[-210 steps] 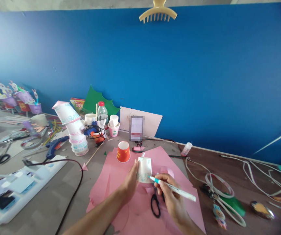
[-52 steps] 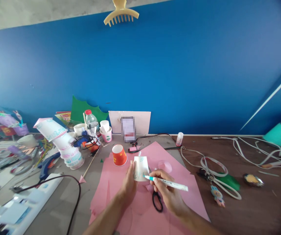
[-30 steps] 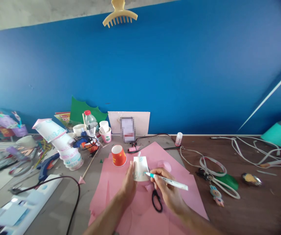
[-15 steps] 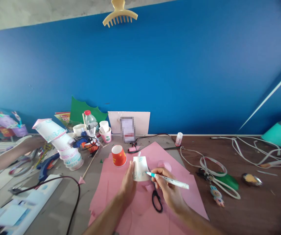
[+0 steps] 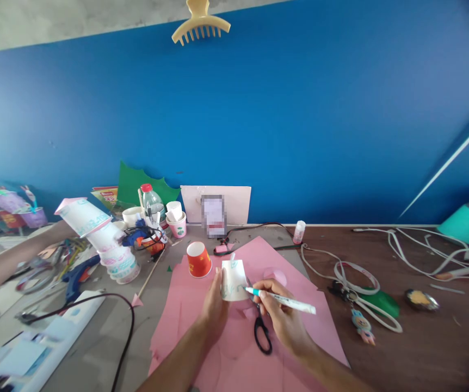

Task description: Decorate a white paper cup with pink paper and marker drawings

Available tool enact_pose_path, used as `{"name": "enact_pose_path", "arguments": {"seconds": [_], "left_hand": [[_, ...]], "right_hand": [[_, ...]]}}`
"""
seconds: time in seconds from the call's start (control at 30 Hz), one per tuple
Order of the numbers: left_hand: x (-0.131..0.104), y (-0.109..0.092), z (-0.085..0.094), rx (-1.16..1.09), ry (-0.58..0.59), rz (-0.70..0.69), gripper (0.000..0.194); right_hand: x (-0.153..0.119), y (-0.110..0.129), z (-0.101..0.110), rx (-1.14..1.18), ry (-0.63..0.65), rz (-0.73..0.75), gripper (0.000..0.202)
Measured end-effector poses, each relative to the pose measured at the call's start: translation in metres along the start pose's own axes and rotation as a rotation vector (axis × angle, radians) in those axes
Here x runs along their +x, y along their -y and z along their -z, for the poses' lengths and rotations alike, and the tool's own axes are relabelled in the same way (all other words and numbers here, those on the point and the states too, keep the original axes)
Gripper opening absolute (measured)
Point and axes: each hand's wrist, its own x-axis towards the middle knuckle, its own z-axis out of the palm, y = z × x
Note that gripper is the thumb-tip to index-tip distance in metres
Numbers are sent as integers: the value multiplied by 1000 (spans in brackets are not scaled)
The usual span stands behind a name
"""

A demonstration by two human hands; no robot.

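My left hand (image 5: 215, 305) is closed around the left side of a white paper cup (image 5: 233, 277) that carries pale teal marks. A white marker (image 5: 289, 302) with a teal tip end is pinched in my right hand (image 5: 280, 313). Its tip meets the lower right of the cup's wall, or nearly so. Below the cup, black-handled scissors (image 5: 263, 335) lie on pink paper (image 5: 202, 340), their blades partly hidden by my right hand. A red paper cup (image 5: 199, 260) stands behind my left hand.
At left a tower of decorated cups (image 5: 114, 250) leans near a glue gun (image 5: 78, 277), a dark cable (image 5: 130, 326) and another person's arm (image 5: 22, 253). White cords (image 5: 357, 280) and a keychain figure (image 5: 362, 325) lie right. A small white bottle (image 5: 298, 232) stands by the wall.
Both hands, the cup and the marker stay almost in place. The other person's arm at far left has shifted slightly, its hand now behind the cup tower.
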Motion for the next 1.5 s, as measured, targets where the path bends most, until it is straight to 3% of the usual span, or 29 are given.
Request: {"name": "enact_pose_path", "arguments": {"seconds": [0.67, 0.87, 1.23, 1.5], "left_hand": [[-4, -7, -9, 26, -16, 8, 48], [-6, -10, -12, 87, 37, 1, 57], [-6, -10, -11, 136, 40, -16, 58], [-7, -10, -13, 133, 32, -84, 48]], "right_hand": [[-3, 4, -3, 36, 54, -13, 33], [-4, 3, -3, 36, 55, -11, 34], [-1, 4, -2, 35, 83, -18, 32], [-2, 11, -2, 2, 136, 8, 24]]}}
